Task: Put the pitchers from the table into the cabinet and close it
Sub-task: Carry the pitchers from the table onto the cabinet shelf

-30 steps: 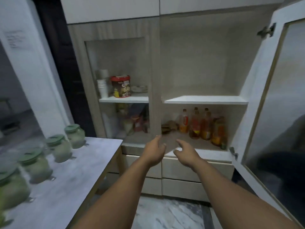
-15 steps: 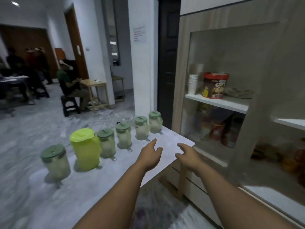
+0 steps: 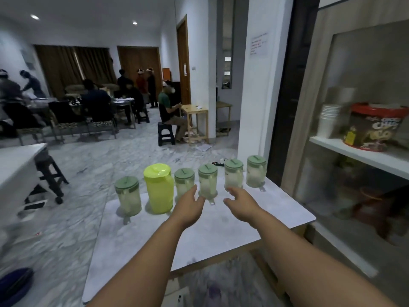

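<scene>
Several pitchers stand in a row along the far edge of the white table [image 3: 276,218]. Most are clear with green lids, such as the leftmost pitcher [image 3: 128,196], a middle pitcher [image 3: 207,182] and the rightmost pitcher [image 3: 256,171]. One is a yellow pitcher [image 3: 159,188]. My left hand [image 3: 189,206] is open with fingers apart, just in front of the middle pitchers and touching none. My right hand [image 3: 240,203] is open too, close below the second pitcher from the right [image 3: 233,173]. The cabinet [image 3: 363,120] is at the right behind a glass panel.
A cabinet shelf [image 3: 354,151] holds stacked white cups [image 3: 329,120] and a red-lidded tub [image 3: 374,127]. A white pillar [image 3: 254,85] stands behind the table. Several people sit and stand at tables far left. A black stool [image 3: 49,173] and another white table [image 3: 15,165] are at left.
The view has swung left from the open cabinet to the table. Both hands have moved forward over the table and now hover close to the row of pitchers.
</scene>
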